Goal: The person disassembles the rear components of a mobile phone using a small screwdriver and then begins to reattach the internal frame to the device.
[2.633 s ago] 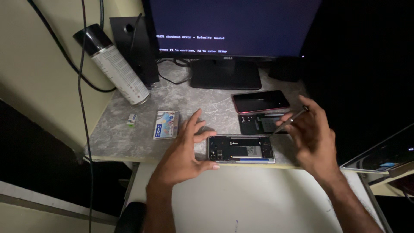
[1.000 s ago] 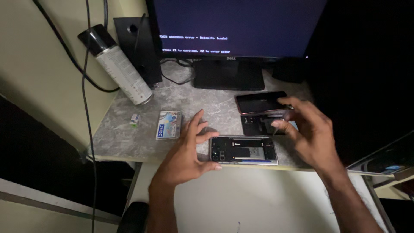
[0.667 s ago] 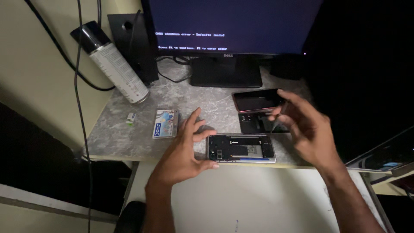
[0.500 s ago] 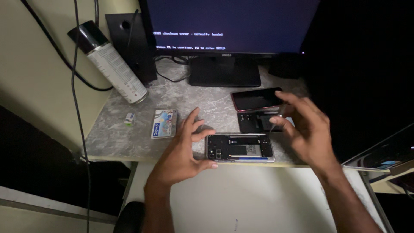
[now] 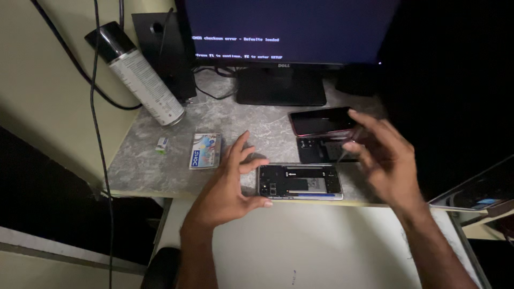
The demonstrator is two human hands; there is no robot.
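Cables (image 5: 96, 80) down the pale wall at far left, then a spray can (image 5: 140, 75) leaning against a black speaker (image 5: 163, 51). On the grey marbled tabletop (image 5: 139, 160): a small white bit (image 5: 162, 144), a printed card (image 5: 205, 151). Left hand (image 5: 230, 184) at the left end of the opened phone (image 5: 300, 182), thumb tip touching its near corner, fingers spread and lifted above the edge, nothing gripped; much the same pose as a moment ago, so the phone stays pinned near the front edge of the tabletop, internals facing up. Behind, a monitor (image 5: 284, 27) on its stand. Further right, a dark back cover (image 5: 323, 121) and a black panel (image 5: 321, 151) lying just beyond the phone. Right hand (image 5: 388, 160) raised above these, fingers loosely curled and open; the thin tool seen pinched there earlier no longer visible, whether anything small sits between the fingertips impossible to tell. At far right, a tilted tablet-like device (image 5: 476, 190).
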